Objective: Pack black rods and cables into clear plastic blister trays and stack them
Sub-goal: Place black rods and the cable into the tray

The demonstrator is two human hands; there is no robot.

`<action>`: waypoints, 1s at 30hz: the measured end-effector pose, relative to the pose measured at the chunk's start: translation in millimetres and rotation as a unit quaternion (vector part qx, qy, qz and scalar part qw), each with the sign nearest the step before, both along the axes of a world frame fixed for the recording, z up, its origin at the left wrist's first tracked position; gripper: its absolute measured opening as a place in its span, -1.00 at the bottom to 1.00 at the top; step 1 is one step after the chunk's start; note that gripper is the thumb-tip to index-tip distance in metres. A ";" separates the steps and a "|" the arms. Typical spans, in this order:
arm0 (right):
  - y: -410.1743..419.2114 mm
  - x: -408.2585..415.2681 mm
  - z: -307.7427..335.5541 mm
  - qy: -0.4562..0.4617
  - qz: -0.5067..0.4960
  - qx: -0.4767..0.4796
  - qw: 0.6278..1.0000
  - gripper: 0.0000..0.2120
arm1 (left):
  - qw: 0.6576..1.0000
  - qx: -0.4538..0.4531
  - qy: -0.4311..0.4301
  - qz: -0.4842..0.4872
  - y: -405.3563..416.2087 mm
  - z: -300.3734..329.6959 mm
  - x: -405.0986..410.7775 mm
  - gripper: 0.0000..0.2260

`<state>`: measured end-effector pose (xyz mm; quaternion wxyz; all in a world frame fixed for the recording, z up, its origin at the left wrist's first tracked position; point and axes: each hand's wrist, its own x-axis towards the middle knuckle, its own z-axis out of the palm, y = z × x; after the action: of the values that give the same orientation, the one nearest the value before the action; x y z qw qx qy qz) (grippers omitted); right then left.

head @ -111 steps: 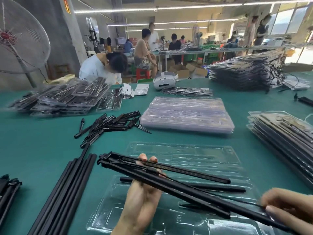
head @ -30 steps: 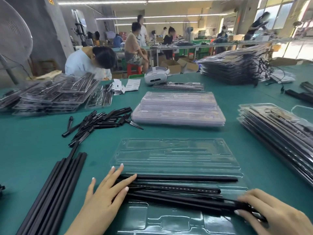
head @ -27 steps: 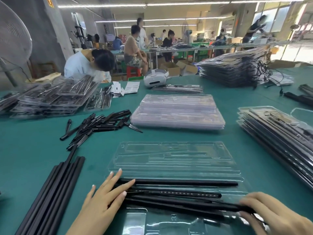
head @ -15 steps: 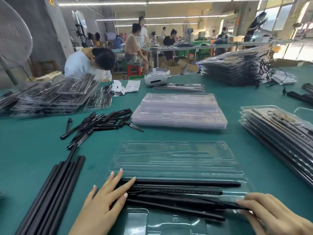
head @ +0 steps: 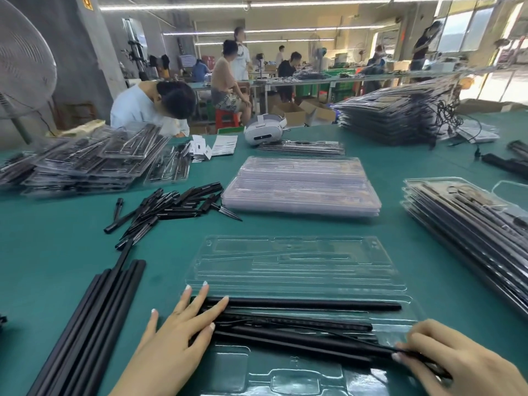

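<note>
- Left hand (head: pixel 174 335): laid flat with straight, spread fingers (head: pixel 213 308) pressing on the left ends of the black rods (head: pixel 300 305); nothing gripped
- Right hand (head: pixel 451 358): fingers curled at the right ends of the rods, fingertips pinching a thin black cable (head: pixel 371 340) that runs along them
- Rods: four or so, lying lengthwise side by side in the near half of an open clear blister tray (head: pixel 291 267) on the green desk (head: pixel 57 252); the tray's far half holds nothing
- Stack of clear trays (head: pixel 300 184): beyond the open tray, towards the desk's middle
- Filled trays (head: pixel 471 224): stacked at the right edge; further heaps at far left (head: pixel 85 161) and far right (head: pixel 400 115)
- Loose long rods (head: pixel 94 324): bundle left of the left hand; short black pieces (head: pixel 165 207) scattered beyond it
- White headset (head: pixel 264 131): far side of the desk, beside paper leaflets (head: pixel 224 145)
- Background: pedestal fan (head: pixel 23 67) at left; a seated person (head: pixel 151 105) bent over the far desk edge
</note>
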<state>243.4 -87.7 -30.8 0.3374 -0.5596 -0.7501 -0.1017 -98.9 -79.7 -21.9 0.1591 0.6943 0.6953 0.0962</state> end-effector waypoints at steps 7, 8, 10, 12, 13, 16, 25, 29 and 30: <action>2.9 -1.1 -10.6 -0.026 0.013 0.053 0.998 -0.70 | 1.000 0.003 0.008 0.020 -1.8 1.8 6.2 -0.58; 3.0 -0.2 -8.4 -0.016 0.018 0.032 0.999 -0.69 | 1.000 0.003 0.013 0.021 -2.1 2.3 6.8 -0.58; 3.6 1.6 -3.7 -0.012 0.028 -0.011 0.999 -0.59 | 0.999 0.001 0.023 0.023 -2.5 3.0 7.2 -0.58; 4.0 5.6 -3.2 -0.002 0.038 -0.015 0.999 -0.54 | 0.999 0.001 0.030 0.025 -2.3 2.5 7.7 -0.58; 4.2 8.0 -2.1 0.008 0.043 -0.013 0.999 -0.57 | 0.999 0.002 0.034 0.026 -2.2 1.8 8.3 -0.58; 9.1 9.2 4.0 -0.022 0.042 0.034 0.998 -0.69 | 0.999 0.008 0.040 0.026 -2.5 -0.5 9.7 -0.57; 11.4 16.6 19.3 -0.118 0.081 -0.157 0.977 -0.49 | 0.997 0.016 0.062 0.039 -2.3 -5.7 10.1 -0.55; 15.4 15.4 21.3 -0.084 0.088 -0.055 0.991 -0.89 | 0.998 0.020 0.048 0.040 -1.2 -6.3 7.6 -0.55; 17.5 14.5 21.4 -0.069 0.082 -0.054 0.993 -0.92 | 0.998 0.019 0.041 0.038 -1.0 -6.3 6.8 -0.55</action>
<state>257.9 -70.2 -9.4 0.2612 -0.5057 -0.8191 -0.0712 -92.1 -80.7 -28.2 0.1135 0.6735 0.7252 0.0870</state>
